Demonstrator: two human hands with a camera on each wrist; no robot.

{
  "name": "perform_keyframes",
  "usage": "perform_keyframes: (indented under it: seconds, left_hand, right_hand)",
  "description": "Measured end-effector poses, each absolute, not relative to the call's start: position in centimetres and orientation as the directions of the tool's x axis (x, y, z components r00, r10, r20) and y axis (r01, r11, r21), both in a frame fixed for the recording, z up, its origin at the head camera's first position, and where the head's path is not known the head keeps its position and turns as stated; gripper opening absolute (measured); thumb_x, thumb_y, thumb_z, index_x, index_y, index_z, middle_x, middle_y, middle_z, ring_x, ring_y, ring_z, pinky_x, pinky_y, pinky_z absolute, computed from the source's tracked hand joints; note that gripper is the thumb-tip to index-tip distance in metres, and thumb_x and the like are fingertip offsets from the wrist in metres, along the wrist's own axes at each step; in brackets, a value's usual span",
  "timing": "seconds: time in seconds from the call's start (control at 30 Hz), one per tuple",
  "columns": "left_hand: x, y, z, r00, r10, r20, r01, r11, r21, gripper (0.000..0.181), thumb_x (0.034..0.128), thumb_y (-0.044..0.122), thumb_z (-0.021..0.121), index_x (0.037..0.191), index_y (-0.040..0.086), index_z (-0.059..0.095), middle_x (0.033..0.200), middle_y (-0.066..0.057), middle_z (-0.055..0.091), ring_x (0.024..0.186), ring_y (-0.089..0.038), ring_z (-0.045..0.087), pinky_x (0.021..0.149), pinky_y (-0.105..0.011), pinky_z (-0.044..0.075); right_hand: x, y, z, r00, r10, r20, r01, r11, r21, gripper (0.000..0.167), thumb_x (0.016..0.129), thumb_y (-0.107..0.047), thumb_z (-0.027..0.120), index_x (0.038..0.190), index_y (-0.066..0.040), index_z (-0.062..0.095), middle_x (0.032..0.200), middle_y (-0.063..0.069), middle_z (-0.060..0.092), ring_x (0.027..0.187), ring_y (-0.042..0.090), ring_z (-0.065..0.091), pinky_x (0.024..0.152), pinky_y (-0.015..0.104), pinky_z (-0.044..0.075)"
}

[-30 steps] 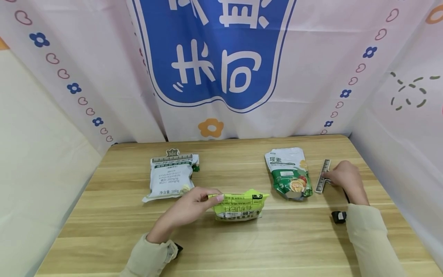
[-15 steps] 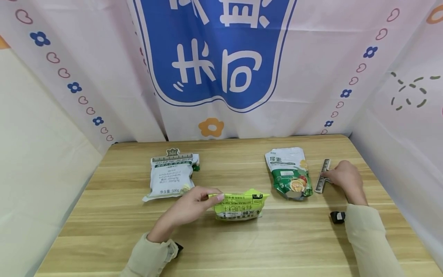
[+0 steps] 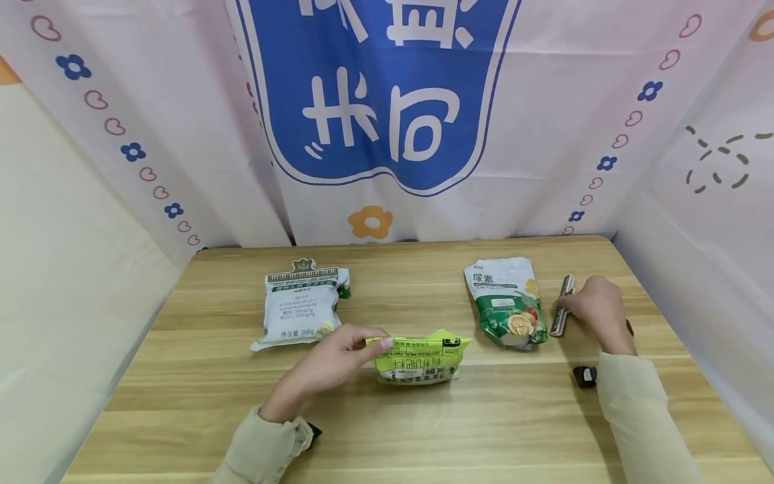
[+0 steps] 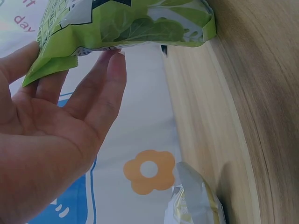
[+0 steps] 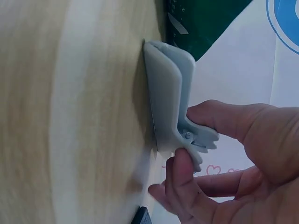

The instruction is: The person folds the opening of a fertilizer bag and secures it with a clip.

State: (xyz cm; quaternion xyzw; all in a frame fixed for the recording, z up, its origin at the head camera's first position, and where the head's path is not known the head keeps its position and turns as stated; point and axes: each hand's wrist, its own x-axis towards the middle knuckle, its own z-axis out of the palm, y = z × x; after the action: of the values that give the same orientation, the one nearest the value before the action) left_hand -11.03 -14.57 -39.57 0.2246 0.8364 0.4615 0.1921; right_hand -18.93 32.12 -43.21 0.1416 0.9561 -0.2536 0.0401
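Observation:
My left hand (image 3: 338, 359) pinches the top corner of a bright green fertilizer bag (image 3: 420, 363), which stands upright on the table. In the left wrist view the thumb and fingers hold the bag's edge (image 4: 51, 67), with other fingers extended beneath it. Over at the right, my right hand (image 3: 601, 312) pinches a bag clip (image 3: 564, 306) with a piano-key pattern. The right wrist view shows thumb and fingers on the clip's two handles; its long grey plastic edge (image 5: 163, 88) is tilted up, touching or close to the table.
A white-and-green pouch (image 3: 506, 302) with fruit pictures lies left of the right hand. A white bag (image 3: 300, 306) at the back left carries a similar clip (image 3: 302, 270) across its top. A small black object (image 3: 584, 376) is by the right sleeve. A printed curtain hangs behind the wooden table (image 3: 387, 437).
The clip, flat on the table before, is now tilted up in my right hand, which has turned and shifted slightly. My left hand and the green bag keep their place.

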Motion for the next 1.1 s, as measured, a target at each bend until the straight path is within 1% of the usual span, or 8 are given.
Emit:
perform_keyframes:
  seconds: [0.3,0.5,0.73,0.83,0.9,1.0,1.07,1.1]
  left_hand:
    - [-11.2,-14.4,-39.5,-0.821,0.560,-0.113,0.202,0.469,0.860,0.024,0.1101,0.036,0.055,0.109,0.030,0.077,0.097,0.005,0.070,0.068,-0.008,0.042,0.064,-0.023,0.041]
    - [-11.2,-14.4,-39.5,-0.825,0.555,-0.102,0.215,0.477,0.852,0.025,0.1101,0.036,0.055,0.111,0.026,0.078,0.098,0.003,0.071,0.066,-0.008,0.040,0.062,-0.023,0.039]
    - [-11.2,-14.5,-39.5,-0.824,0.555,-0.111,0.204,0.473,0.857,0.024,0.1100,0.036,0.055,0.109,0.028,0.078,0.095,0.004,0.069,0.067,-0.008,0.040,0.062,-0.022,0.039]
    - [-11.1,-14.5,-39.6,-0.823,0.556,-0.116,0.196,0.469,0.861,0.024,0.1099,0.036,0.055,0.109,0.028,0.078,0.098,0.005,0.070,0.068,-0.008,0.041,0.063,-0.022,0.040]
    - [-11.1,-14.5,-39.6,-0.825,0.553,-0.118,0.191,0.468,0.863,0.024,0.1099,0.036,0.055,0.112,0.029,0.078,0.102,0.005,0.072,0.069,-0.007,0.043,0.065,-0.022,0.041]
    - [-11.0,-14.5,-39.7,-0.825,0.553,-0.115,0.192,0.467,0.863,0.025,0.1099,0.036,0.055,0.114,0.027,0.078,0.106,0.003,0.074,0.070,-0.007,0.044,0.066,-0.022,0.041]
    - [-11.1,-14.5,-39.7,-0.827,0.550,-0.115,0.192,0.470,0.862,0.025,0.1098,0.036,0.056,0.115,0.027,0.079,0.107,0.002,0.074,0.070,-0.007,0.043,0.066,-0.022,0.041]
    - [-11.1,-14.5,-39.7,-0.827,0.550,-0.113,0.195,0.470,0.861,0.026,0.1098,0.036,0.056,0.115,0.026,0.079,0.107,0.002,0.074,0.069,-0.007,0.042,0.065,-0.022,0.040]
  right_hand:
    - [-18.7,32.5,-42.8,-0.953,0.257,-0.162,0.304,0.824,-0.478,0.047,0.089,-0.028,0.074,0.058,-0.013,0.042,0.052,-0.005,0.037,0.053,0.015,0.039,0.051,0.030,0.035]
    - [-18.3,32.3,-41.5,-0.965,0.252,-0.067,0.250,0.817,-0.520,0.051,0.089,-0.024,0.075,0.054,-0.014,0.040,0.047,-0.008,0.032,0.046,0.010,0.033,0.044,0.027,0.031]
    - [-17.7,31.8,-40.4,-0.971,0.241,0.011,0.202,0.837,-0.508,0.054,0.091,-0.027,0.076,0.058,-0.015,0.035,0.052,-0.007,0.027,0.049,0.012,0.031,0.046,0.027,0.028]
    - [-17.6,31.5,-40.1,-0.973,0.231,0.017,0.192,0.845,-0.500,0.050,0.092,-0.028,0.076,0.060,-0.012,0.040,0.053,-0.005,0.033,0.051,0.014,0.035,0.047,0.029,0.030]
    - [-17.5,31.4,-39.9,-0.975,0.220,0.023,0.180,0.849,-0.497,0.042,0.092,-0.029,0.075,0.067,-0.004,0.052,0.056,0.001,0.045,0.055,0.018,0.043,0.049,0.029,0.033]
    - [-17.5,31.3,-39.7,-0.980,0.198,0.034,0.157,0.858,-0.490,0.038,0.093,-0.031,0.075,0.091,0.006,0.067,0.074,0.016,0.065,0.066,0.026,0.057,0.052,0.029,0.038]
    - [-17.3,31.2,-39.5,-0.983,0.182,0.038,0.140,0.860,-0.491,0.043,0.093,-0.033,0.075,0.106,0.007,0.070,0.091,0.025,0.072,0.074,0.031,0.064,0.054,0.029,0.041]
    - [-17.2,31.1,-39.4,-0.984,0.174,0.038,0.134,0.861,-0.491,0.044,0.093,-0.034,0.076,0.110,0.007,0.070,0.097,0.028,0.073,0.076,0.032,0.066,0.054,0.028,0.043]
